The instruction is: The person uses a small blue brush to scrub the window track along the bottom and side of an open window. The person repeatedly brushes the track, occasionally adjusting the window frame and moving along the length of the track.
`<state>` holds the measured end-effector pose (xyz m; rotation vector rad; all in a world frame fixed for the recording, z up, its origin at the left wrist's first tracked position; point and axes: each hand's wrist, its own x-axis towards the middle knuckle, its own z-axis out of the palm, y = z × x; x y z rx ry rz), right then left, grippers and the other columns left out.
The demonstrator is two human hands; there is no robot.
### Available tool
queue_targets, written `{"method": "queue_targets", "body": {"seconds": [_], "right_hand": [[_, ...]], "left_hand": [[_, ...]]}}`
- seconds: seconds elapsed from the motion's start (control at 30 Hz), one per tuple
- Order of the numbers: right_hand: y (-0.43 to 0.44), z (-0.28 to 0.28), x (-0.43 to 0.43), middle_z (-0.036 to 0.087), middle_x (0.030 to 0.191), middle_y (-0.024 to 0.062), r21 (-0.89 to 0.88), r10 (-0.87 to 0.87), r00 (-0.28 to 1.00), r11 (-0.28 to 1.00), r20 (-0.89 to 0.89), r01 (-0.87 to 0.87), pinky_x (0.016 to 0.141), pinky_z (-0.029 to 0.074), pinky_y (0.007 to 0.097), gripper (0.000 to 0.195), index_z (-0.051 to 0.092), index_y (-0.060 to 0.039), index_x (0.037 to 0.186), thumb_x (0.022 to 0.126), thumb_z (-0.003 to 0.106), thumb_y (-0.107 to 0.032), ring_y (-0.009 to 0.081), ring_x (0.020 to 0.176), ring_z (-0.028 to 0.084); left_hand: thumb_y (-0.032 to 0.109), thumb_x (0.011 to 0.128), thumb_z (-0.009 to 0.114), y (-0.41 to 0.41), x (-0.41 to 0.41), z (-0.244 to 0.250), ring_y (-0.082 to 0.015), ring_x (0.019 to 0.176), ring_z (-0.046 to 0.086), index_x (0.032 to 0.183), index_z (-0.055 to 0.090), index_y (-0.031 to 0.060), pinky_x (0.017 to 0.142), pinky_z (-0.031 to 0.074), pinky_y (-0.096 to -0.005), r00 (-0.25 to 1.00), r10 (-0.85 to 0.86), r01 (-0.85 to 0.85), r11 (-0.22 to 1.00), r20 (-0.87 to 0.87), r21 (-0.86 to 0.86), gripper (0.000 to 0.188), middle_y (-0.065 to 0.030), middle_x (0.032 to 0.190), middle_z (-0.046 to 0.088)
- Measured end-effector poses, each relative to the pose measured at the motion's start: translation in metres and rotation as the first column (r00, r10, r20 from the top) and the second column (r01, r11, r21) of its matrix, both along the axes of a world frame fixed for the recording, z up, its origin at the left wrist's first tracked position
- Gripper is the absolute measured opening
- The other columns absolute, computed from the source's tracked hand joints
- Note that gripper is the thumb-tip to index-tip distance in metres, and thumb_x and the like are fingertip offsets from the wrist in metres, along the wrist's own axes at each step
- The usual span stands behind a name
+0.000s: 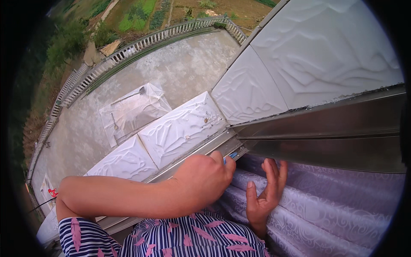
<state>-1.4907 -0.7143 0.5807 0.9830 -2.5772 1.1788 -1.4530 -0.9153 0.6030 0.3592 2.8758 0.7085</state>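
My left hand (205, 180) is closed around a small blue object (231, 156), only partly visible between the fingers. The hand rests at the inner corner of a metal window track (221, 146); the object's far end lies close to the track. To its right, my right hand (268, 192) is raised with fingers apart and bent, holding nothing visible, in front of a shiny lilac patterned curtain (314, 205). Its forearm is mostly hidden. Above the right hand runs a dark metal window frame (321, 125). What the blue object is, I cannot tell.
Outside the track is a ledge of white relief tiles (179, 128) with small crumbs of debris. A tiled wall (321, 54) rises at the upper right. Far below, a concrete terrace (192, 61) with a plastic sheet (138, 109) is bordered by a balustrade (144, 43).
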Motion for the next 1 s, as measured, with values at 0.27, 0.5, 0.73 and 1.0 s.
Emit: {"method": "queue_targets", "body": {"seconds": [0.27,0.5,0.73,1.0], "right_hand": [[-0.007,0.003,0.001,0.032,0.144,0.0324,-0.002,-0.028,1.0,1.0,-0.013,0.028,0.103,0.042,0.0425,0.053,0.052,0.0054,0.13,0.078,0.059,0.003,0.0376,0.124,0.051],[-0.006,0.01,0.002,0.031,0.144,0.0313,0.007,-0.014,0.999,1.0,-0.032,0.014,0.101,0.043,0.0411,0.054,0.052,0.0049,0.13,0.077,0.059,0.006,0.0363,0.121,0.053],[-0.009,0.008,0.003,0.03,0.148,0.027,-0.024,-0.007,1.0,1.0,-0.028,0.007,0.106,0.037,0.0411,0.056,0.054,0.0021,0.129,0.074,0.06,0.007,0.0337,0.125,0.05],[-0.008,0.01,0.003,0.029,0.148,0.0269,-0.004,0.011,0.999,1.0,0.033,-0.011,0.105,0.038,0.0402,0.057,0.054,0.0006,0.129,0.073,0.061,0.007,0.0336,0.124,0.051]], "left_hand": [[0.012,0.082,0.056,0.001,-0.005,-0.023,-0.0338,0.061,0.063,0.124,0.05,0.0051,0.054,0.052,-0.043,0.995,0.073,-0.079,0.992,0.064,0.099,0.043,-0.0178,0.084,0.058],[0.011,0.09,0.053,-0.021,0.024,-0.016,-0.0344,0.068,0.064,0.132,0.047,0.0095,0.06,0.051,-0.0447,0.939,0.335,-0.34,0.861,0.081,0.379,0.042,-0.0167,0.092,0.061],[0.013,0.088,0.053,-0.011,0.025,-0.004,-0.0389,0.073,0.065,0.125,0.052,0.0083,0.065,0.052,-0.0473,0.956,0.179,-0.229,0.949,0.23,0.214,0.037,-0.0213,0.092,0.066],[0.01,0.082,0.054,0.003,-0.01,0.008,-0.0408,0.071,0.066,0.106,0.052,-0.001,0.064,0.052,-0.0491,0.975,0.081,-0.102,0.991,0.207,0.09,0.026,-0.0215,0.074,0.066]]}}
